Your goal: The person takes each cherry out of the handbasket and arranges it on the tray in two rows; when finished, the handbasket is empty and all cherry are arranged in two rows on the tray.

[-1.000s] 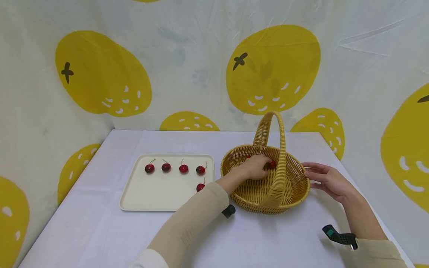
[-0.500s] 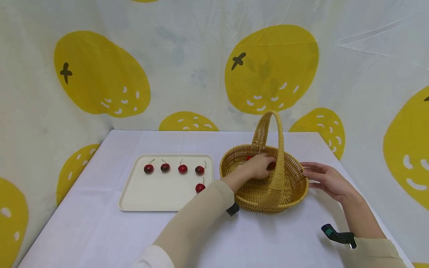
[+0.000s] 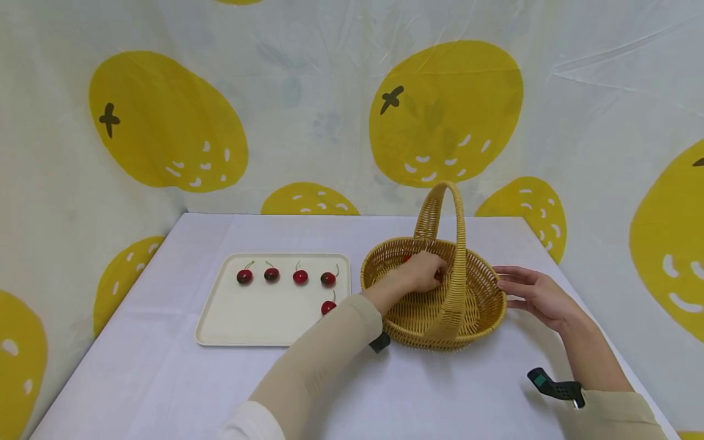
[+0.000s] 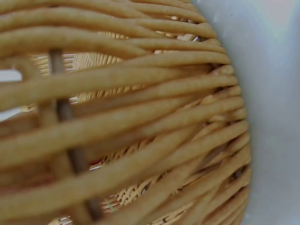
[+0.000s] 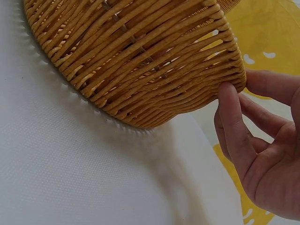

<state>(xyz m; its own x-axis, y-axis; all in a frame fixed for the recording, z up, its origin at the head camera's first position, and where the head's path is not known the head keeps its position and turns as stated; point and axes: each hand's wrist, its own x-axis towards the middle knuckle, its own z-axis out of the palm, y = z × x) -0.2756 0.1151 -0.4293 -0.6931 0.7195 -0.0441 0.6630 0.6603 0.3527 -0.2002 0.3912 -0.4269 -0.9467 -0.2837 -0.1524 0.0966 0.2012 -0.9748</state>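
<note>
My left hand (image 3: 426, 272) reaches over the near left rim into the wicker basket (image 3: 473, 330), its fingers curled down low inside. The fingers hide the cherry they hold. Part of another red cherry (image 3: 406, 258) shows behind this hand at the back of the basket. Woven strands (image 4: 140, 117) fill the left wrist view, so that hand is out of sight there. My right hand (image 3: 541, 299) stands at the basket's right end, fingers fairly straight, tips touching the rim. Seen from the right wrist, the right hand's fingertips (image 5: 228, 89) rest at the rim's outer side.
A cream tray (image 3: 247, 318) lies left of the basket. Several cherries with stems, one a dark red cherry (image 3: 244, 277), form a row along its back, and another cherry (image 3: 328, 307) lies at its right side. The tall basket handle (image 3: 461, 244) arches beside my left hand.
Over the last second my left fingers closed around a cherry at the back right of the basket; it was visible beside the fingertips and is now covered. The right hand stayed at the rim.
</note>
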